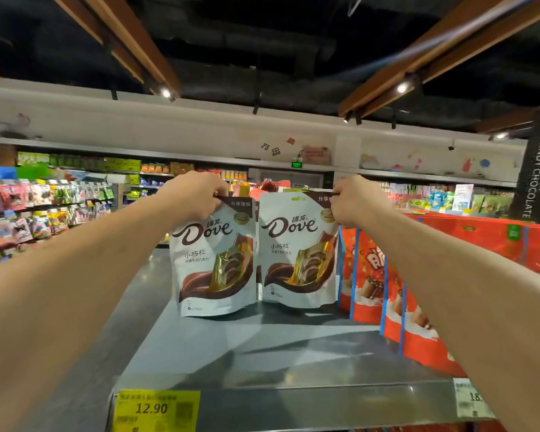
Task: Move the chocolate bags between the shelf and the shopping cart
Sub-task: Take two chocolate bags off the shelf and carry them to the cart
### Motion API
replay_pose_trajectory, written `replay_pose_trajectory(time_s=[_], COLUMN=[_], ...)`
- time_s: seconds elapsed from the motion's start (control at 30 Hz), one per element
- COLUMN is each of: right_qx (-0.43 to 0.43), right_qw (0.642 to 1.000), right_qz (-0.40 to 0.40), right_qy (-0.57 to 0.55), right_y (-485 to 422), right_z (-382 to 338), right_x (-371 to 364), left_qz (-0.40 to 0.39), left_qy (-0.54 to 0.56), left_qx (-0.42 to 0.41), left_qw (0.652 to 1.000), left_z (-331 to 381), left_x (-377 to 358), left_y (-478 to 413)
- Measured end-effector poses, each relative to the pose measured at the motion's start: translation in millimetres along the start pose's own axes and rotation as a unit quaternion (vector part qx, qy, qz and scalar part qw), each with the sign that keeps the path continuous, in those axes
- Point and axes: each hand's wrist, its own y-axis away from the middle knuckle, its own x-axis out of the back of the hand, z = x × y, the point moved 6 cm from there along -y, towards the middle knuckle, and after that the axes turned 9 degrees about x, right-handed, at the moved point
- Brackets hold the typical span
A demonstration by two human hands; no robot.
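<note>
Two at once: in the head view the left hand [197, 194] has its fingers curled and clamped on the top corner of the left chocolate bag [215, 263], a glossy white-and-brown stand-up foil pouch. The right hand [356, 202] pinches the top corner of the right chocolate bag [296, 254], its twin, in the same way. Both bags drop straight below the fingers, side by side between the two hands, over the grey metal shelf [262, 353]. Their bases are at or just above it; I cannot tell whether they rest there. Just outside and below the right fingers stand red-and-orange printed snack packs [371, 275]. A yellow paper price tag [156, 410] sits far below the left fingers, on the shelf edge. No cart shows. The bags look light, soft-walled and slick, probably lumpy with loose pieces. The flat sealed strip along the top seems the surest place to hold, though a corner pinch may let them swing.
</note>
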Motion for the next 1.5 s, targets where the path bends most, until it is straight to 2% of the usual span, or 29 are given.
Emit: replay_pose_trajectory(time_s=[0.17,0.37,0.77,1.1,1.3,1.5], right_qx=[-0.02,-0.022,-0.022,-0.007,-0.025,0.049], right_qw=[1.0,0.999,0.998,0.998,0.996,0.987], right_qz=[-0.011,-0.018,-0.057,-0.046,-0.038,-0.156], right_qy=[-0.012,-0.046,-0.007,-0.043,-0.076,0.002], right_y=[-7,-13,-4,16,38,70], right_z=[8,1,-5,-16,-19,-37], right_x=[-19,-37,-40,-23,-5,4], left_qz=[-0.036,-0.041,-0.019,-0.018,0.036,0.08], left_qy=[0.011,0.037,0.012,0.012,-0.023,-0.067], left_qx=[-0.006,-0.015,-0.006,0.003,0.019,0.026], left_qw=[0.999,0.998,1.0,1.0,0.999,0.994], left_z=[-6,0,0,3,8,25], left_x=[-8,-16,-17,-9,4,18], left_y=[-6,-7,-5,5,22,63])
